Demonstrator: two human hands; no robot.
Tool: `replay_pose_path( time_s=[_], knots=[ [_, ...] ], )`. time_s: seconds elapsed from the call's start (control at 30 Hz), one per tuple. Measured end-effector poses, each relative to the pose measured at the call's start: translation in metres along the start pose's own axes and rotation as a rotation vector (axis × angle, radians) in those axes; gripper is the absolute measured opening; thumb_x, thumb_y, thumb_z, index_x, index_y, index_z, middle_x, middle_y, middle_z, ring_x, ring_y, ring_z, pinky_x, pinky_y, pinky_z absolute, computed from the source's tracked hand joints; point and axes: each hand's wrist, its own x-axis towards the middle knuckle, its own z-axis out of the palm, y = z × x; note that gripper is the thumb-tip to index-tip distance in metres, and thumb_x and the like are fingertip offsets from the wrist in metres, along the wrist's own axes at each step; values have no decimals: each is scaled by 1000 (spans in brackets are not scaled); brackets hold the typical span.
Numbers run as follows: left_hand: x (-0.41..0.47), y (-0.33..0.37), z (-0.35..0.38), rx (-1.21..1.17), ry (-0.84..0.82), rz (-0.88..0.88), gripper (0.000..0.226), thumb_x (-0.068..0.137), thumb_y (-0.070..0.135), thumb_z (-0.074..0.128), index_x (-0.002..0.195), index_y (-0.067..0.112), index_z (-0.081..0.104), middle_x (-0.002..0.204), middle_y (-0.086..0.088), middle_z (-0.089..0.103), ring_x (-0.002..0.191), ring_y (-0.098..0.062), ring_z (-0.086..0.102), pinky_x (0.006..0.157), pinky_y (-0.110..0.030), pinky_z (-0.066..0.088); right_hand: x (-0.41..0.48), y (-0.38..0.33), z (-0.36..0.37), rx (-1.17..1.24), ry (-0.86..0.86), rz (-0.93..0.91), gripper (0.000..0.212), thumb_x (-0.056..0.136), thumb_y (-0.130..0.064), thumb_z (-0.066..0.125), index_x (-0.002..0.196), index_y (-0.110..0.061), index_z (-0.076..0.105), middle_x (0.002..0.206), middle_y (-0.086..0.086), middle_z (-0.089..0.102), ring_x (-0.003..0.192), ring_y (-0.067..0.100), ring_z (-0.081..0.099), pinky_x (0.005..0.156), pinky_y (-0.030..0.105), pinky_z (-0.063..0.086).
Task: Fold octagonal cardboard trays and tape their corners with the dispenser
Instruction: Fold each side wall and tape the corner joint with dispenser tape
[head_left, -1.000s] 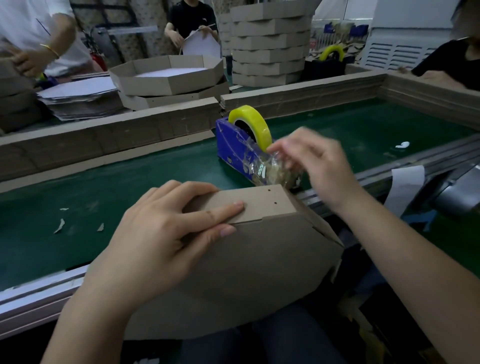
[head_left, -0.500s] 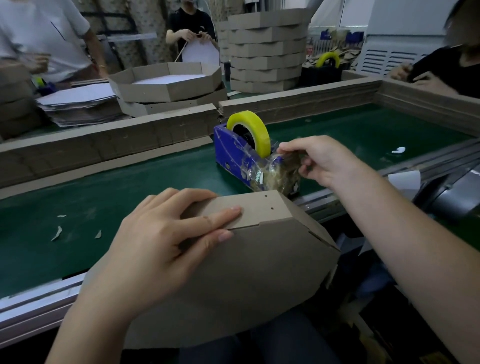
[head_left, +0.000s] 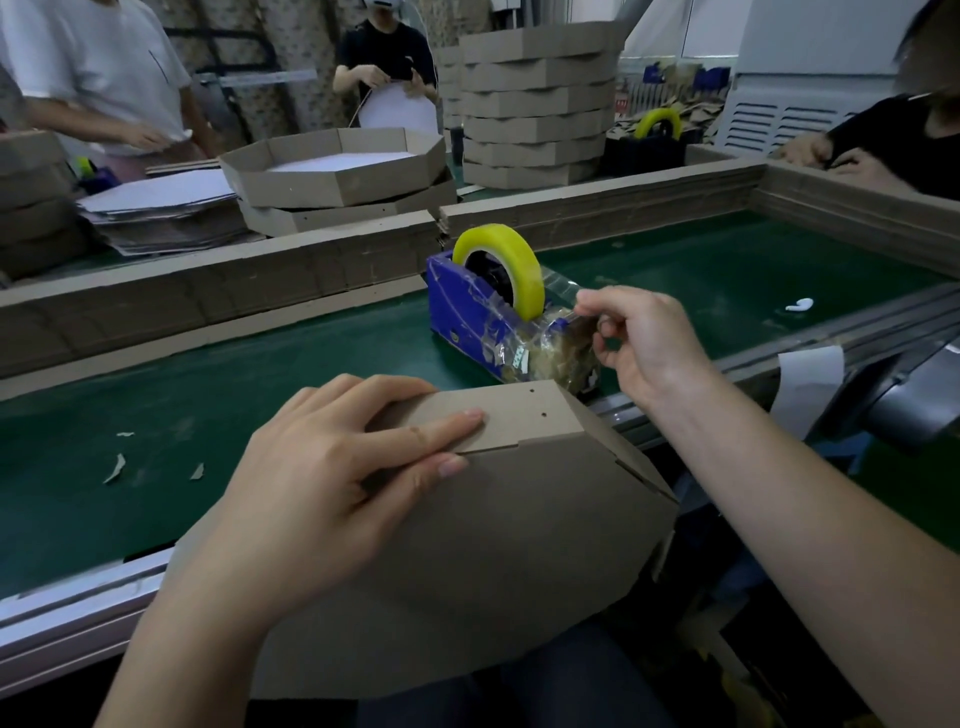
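Note:
A brown octagonal cardboard tray (head_left: 509, 540) stands on edge in my lap against the conveyor's near rail. My left hand (head_left: 332, 467) presses a folded side flap flat on its top edge, fingers spread over the seam. Behind it on the green belt sits a blue tape dispenser (head_left: 467, 317) with a yellow tape roll (head_left: 498, 265). My right hand (head_left: 644, 343) is at the dispenser's cutter end, thumb and fingers pinching a clear strip of tape (head_left: 563, 291) that runs back to the roll.
The green conveyor belt (head_left: 208, 395) has paper scraps at left and a white scrap (head_left: 800, 304) at right. Cardboard walls border it. Beyond stand finished trays (head_left: 337, 176), a tall tray stack (head_left: 535, 109), white sheets (head_left: 161, 197), a second dispenser (head_left: 657, 137) and other people working.
My right hand has moved from above the cutter to the right and pulled a strip of tape out from the roll. My left hand keeps pressing the flap.

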Motion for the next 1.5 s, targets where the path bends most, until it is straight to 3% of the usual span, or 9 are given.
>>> replay_pose_path(
  time_s=[0.3, 0.57, 0.67, 0.8, 0.9, 1.03, 1.17, 1.27, 1.5],
  knots=[
    [2, 1, 1, -3, -10, 5, 35, 93, 48, 45, 120, 39, 66, 116, 7, 65, 97, -21, 61, 75, -44, 49, -1, 14, -12, 295, -22, -2, 54, 83, 7, 48, 36, -17, 53, 47, -4, 46, 48, 7, 47, 61, 25, 41],
    [3, 1, 1, 4, -13, 10, 35, 93, 48, 45, 121, 40, 65, 118, 7, 64, 98, -20, 61, 75, -44, 50, -5, 23, -18, 344, -23, -59, 40, 81, 14, 38, 47, -8, 37, 56, 3, 35, 56, 12, 43, 71, 28, 48],
    [4, 2, 1, 5, -14, 12, 35, 93, 47, 45, 121, 40, 65, 118, 8, 64, 98, -20, 61, 75, -44, 50, -8, 31, -27, 107, -1, -139, 38, 84, 14, 47, 53, -6, 38, 66, 5, 37, 63, 14, 43, 74, 30, 48],
    [3, 2, 1, -3, -7, 7, 36, 93, 48, 45, 120, 39, 66, 118, 9, 64, 98, -19, 61, 75, -43, 49, -12, 38, -41, -634, 100, -449, 32, 83, -8, 71, 58, -7, 52, 75, 0, 42, 63, 4, 43, 65, 16, 37],
    [4, 3, 1, -12, 3, 3, 36, 92, 48, 46, 118, 37, 68, 117, 10, 64, 98, -18, 62, 76, -43, 49, -18, 31, -42, -958, 169, -690, 26, 83, -18, 74, 63, -9, 59, 79, 2, 42, 61, 12, 41, 56, 28, 39],
    [4, 5, 1, -11, 9, 4, 36, 91, 48, 47, 116, 36, 70, 116, 10, 65, 99, -18, 62, 75, -42, 50, -26, 20, -44, -1311, 274, -565, 25, 81, -20, 70, 61, -10, 58, 85, 1, 40, 69, 25, 48, 55, 29, 33],
    [4, 10, 1, -2, 35, 6, 33, 91, 49, 47, 100, 30, 72, 113, 10, 66, 97, -17, 64, 74, -42, 51, -55, 5, -32, -1035, 280, -716, 18, 80, -16, 74, 66, -8, 65, 78, 1, 42, 64, 19, 43, 54, 31, 40],
    [7, 11, 1, -2, 26, 11, 32, 90, 50, 47, 93, 28, 70, 113, 10, 66, 97, -17, 64, 75, -41, 51, -90, -10, -2, -755, 164, -875, 10, 81, -18, 74, 73, -11, 72, 67, -9, 44, 61, 5, 43, 55, 11, 33],
    [7, 10, 0, -13, 11, 15, 28, 90, 47, 48, 91, 27, 68, 114, 8, 66, 98, -20, 63, 77, -44, 51, -160, 23, 43, 2, -130, -304, 7, 76, -29, 71, 74, -26, 77, 41, -10, 48, 38, 2, 38, 42, 13, 28]
  ],
)
